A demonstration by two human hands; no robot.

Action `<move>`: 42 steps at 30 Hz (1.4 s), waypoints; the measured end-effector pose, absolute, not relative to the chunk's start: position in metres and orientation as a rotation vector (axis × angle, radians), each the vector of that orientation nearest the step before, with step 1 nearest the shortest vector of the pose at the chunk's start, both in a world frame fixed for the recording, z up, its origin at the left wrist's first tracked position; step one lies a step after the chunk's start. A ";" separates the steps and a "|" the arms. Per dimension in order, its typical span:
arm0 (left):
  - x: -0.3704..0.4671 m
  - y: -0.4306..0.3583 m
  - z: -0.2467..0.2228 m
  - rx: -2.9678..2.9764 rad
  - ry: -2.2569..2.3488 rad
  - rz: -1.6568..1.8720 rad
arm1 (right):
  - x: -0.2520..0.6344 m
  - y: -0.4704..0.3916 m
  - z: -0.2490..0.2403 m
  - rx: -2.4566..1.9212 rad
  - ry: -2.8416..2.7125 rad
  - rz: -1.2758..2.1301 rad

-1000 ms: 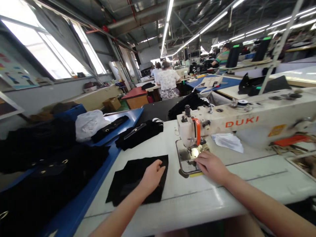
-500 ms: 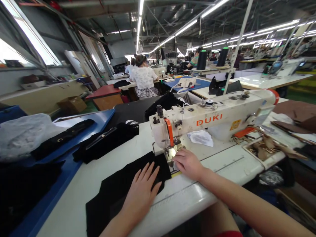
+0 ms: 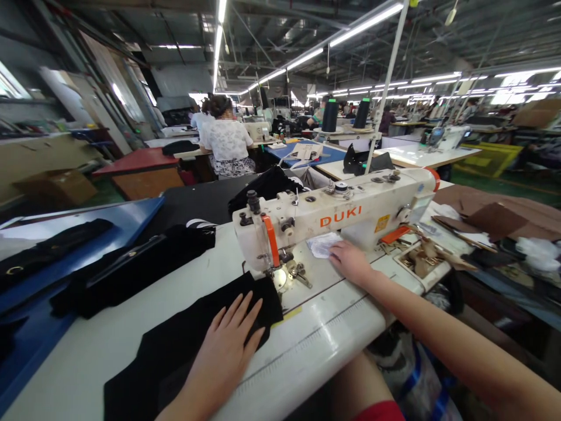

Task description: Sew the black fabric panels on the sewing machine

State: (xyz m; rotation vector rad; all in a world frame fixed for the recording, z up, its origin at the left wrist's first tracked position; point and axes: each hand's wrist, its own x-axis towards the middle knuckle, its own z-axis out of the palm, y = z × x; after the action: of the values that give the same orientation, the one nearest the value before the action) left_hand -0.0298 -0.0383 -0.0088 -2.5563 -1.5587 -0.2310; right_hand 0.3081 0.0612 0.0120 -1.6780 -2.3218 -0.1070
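My left hand (image 3: 232,339) lies flat with its fingers spread on a piece of black fabric (image 3: 166,345) on the white sewing table. The fabric's right end reaches the presser foot area of the sewing machine (image 3: 302,228). My right hand (image 3: 350,262) is under the machine's arm, its fingers closed at the right edge of a small stack of white slips (image 3: 322,244). Whether one slip or several are between the fingertips is hidden. A lit metal needle plate area (image 3: 280,278) shows between my two hands.
A tray of scraps and small metal parts (image 3: 421,263) sits at the right of the machine. Black pieces (image 3: 144,263) lie on the left, some on a blue surface (image 3: 131,234). Brown material (image 3: 504,216) lies at the right. A person in a white top (image 3: 225,140) sits ahead.
My right hand has moved right, from beside the needle to the white slips. My left hand stays on the black fabric. The camera view has turned to the right.
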 end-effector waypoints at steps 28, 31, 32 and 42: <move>-0.031 -0.039 -0.010 -2.565 -1.556 -0.249 | 0.298 0.080 -0.004 -1.625 -1.932 0.105; -0.034 -0.038 -0.010 -2.574 -1.570 -0.282 | 0.299 0.079 -0.002 -1.573 -1.911 0.098; -0.034 -0.039 -0.009 -2.568 -1.555 -0.313 | 0.299 0.076 0.000 -1.557 -1.909 0.095; 0.018 -0.059 0.006 -2.530 -1.247 -0.706 | 0.213 -0.019 0.011 -0.844 -2.354 -0.136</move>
State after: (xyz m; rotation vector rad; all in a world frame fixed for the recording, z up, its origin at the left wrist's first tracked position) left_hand 0.0184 -0.0586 0.0057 -2.5297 -1.2469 -0.7057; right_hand 0.2127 -0.0188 0.0112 -0.8443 -2.3536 -0.1356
